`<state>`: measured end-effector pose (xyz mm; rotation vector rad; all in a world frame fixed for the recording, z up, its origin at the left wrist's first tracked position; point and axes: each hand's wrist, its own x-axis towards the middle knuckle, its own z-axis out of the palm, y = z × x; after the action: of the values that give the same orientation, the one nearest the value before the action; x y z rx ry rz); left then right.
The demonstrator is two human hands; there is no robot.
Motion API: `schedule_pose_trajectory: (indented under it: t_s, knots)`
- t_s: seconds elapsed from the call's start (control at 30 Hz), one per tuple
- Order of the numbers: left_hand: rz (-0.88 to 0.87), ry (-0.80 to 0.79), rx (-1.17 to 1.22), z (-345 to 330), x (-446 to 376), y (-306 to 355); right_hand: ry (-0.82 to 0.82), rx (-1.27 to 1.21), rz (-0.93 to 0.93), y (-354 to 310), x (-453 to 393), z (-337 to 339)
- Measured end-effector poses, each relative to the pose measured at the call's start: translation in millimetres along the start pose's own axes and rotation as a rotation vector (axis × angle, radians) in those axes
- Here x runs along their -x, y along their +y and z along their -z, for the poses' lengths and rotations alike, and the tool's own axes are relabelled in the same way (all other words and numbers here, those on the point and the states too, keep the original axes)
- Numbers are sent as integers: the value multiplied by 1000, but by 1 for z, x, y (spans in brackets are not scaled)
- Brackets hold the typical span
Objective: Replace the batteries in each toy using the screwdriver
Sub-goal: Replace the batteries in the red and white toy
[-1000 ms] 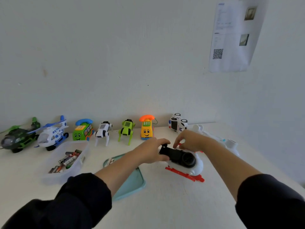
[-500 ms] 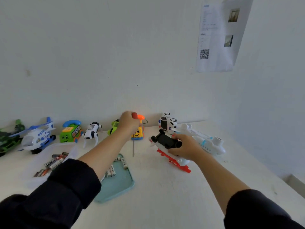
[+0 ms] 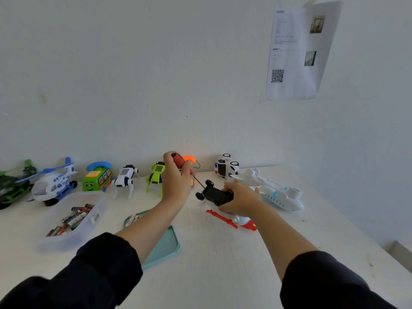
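White table (image 3: 223, 264), set against a white wall.

Item 1. Left hand (image 3: 176, 179): fingers curled round the red handle of the screwdriver (image 3: 181, 162). Shaft slants down toward 4 o'clock; its tip sits at the black underside of the held toy, though actual contact cannot be told.

Item 2. Right hand (image 3: 242, 198): grips the white helicopter with red skids (image 3: 227, 210), which lies tipped over with its black wheeled underside turned up. Toy rests on the table at centre, just right of the left hand.

Item 3. Teal tray (image 3: 166, 246): at 7 o'clock from the held toy, partly under the left forearm; a few batteries (image 3: 132, 218) show at its far corner.

Item 4. Clear plastic bin (image 3: 82, 228): at 9 o'clock from the tray, holding a loose lot of batteries.

Item 5. Toys in a row along the wall, from 9 o'clock to 3 o'clock: green helicopter (image 3: 13, 184), blue-and-white helicopter (image 3: 53, 181), green telephone car with blue handset (image 3: 97, 178), white robot dog (image 3: 124, 177), green robot dog (image 3: 156, 177), yellow telephone car with orange handset (image 3: 191, 160) mostly hidden behind the left hand, white police car (image 3: 227, 167) tipped on its side, white airplane (image 3: 274, 192) just beyond the right hand.

Item 6. Printed sheet with QR code (image 3: 298, 50): fixed to the wall at 1 o'clock.
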<state>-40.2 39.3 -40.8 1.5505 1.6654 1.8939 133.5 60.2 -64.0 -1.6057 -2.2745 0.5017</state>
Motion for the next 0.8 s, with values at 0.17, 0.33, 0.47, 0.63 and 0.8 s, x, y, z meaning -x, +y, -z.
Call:
schedule_pose_trajectory:
  t_s: [0.17,0.33,0.47,0.63,0.8]
  knots:
    - [-35,-10,-4,-3,9,7,-4,-12,1,2,-1,-2]
    - [-132,26,-66,-7,19,8,-7,-19,5,2,-3,-1]
    - [-23,45,45,-8,14,2,-10,-10,10,5,-4,-2]
    - [502,183,339,-1,-7,-12,4,38,38,4,-1,-4]
    - [842,244,551,4,-10,-27,22,37,57,2,5,-3]
